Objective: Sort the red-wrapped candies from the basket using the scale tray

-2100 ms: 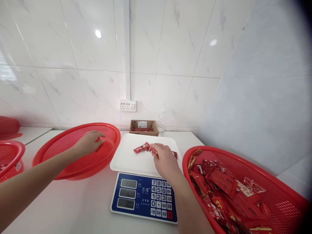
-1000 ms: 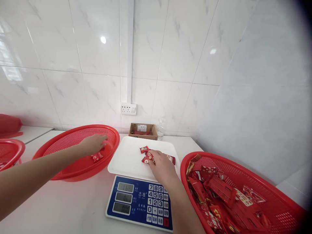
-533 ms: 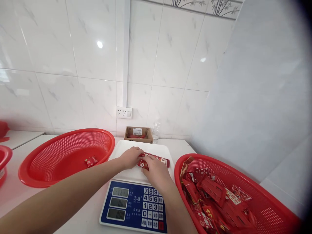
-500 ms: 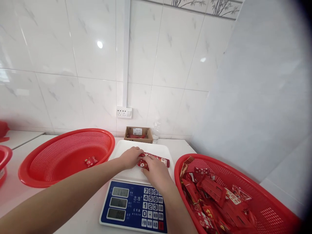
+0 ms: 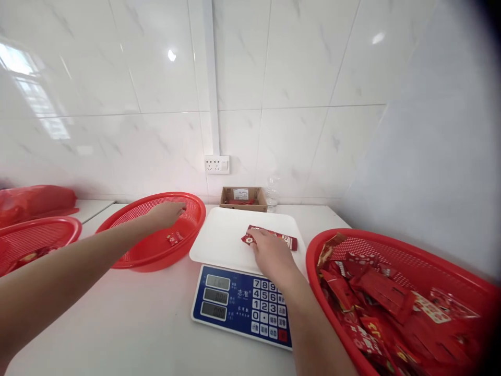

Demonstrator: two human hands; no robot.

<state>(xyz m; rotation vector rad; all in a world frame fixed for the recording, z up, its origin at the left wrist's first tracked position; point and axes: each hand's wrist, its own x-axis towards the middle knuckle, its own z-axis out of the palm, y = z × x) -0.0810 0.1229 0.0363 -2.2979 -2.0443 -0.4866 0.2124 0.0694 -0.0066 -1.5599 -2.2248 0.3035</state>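
My right hand (image 5: 272, 250) rests on the white weighing tray (image 5: 219, 230) of a digital scale, its fingers closed on a red snack packet (image 5: 287, 241) with printed writing; whether several packets lie together there I cannot tell. My left hand (image 5: 169, 213) hangs over the red plastic basket (image 5: 154, 261) to the left, fingers curled. A dark red bit shows at its fingertips, too small to name. Below the left hand, one small red packet (image 5: 174, 238) lies on the basket's floor. The scale's blue keypad panel (image 5: 242, 305) faces me, partly covered by my right forearm.
On the right, a red basket (image 5: 313, 256) holds many red packets (image 5: 381, 292). A cardboard box (image 5: 245, 198) and a clear plastic bottle (image 5: 272, 193) stand behind the scale, by the wall. Another red basket (image 5: 74, 230) and a red plastic bag (image 5: 39, 202) are at far left.
My left hand has left the packet on the tray and moved left over the left basket. My right hand stays at the packet. The view has turned left.
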